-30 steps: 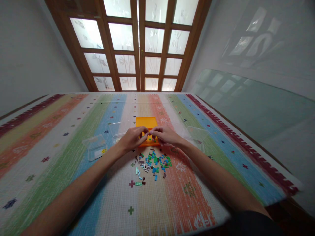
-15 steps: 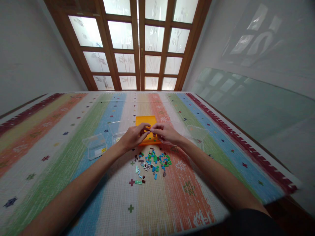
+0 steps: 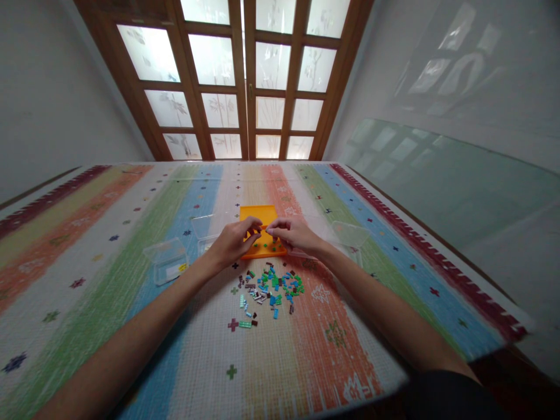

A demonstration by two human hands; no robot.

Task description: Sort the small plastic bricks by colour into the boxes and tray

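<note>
An orange open box (image 3: 258,212) lies mid-table, with several small green pieces in its near part. Over its left side is my left hand (image 3: 238,238), thumb and fingers apart with nothing visible between them. My right hand (image 3: 295,234) hangs over the box's right side, its thumb and forefinger pinched together on something too small to make out. Nearer the table's front lies a loose pile of small building bricks (image 3: 275,284), green, blue, brown and grey. A light green brick (image 3: 245,324) rests at the pile's near edge.
Clear plastic boxes with raised lids stand on both sides: one at far left (image 3: 167,269), another behind my left wrist (image 3: 203,244), one at right (image 3: 352,234). A striped cloth (image 3: 210,361) covers the table. Glazed wooden doors stand beyond.
My left thumb and fingers have spread and moved slightly left, away from my right fingertips. More green pieces in the orange box show between the hands.
</note>
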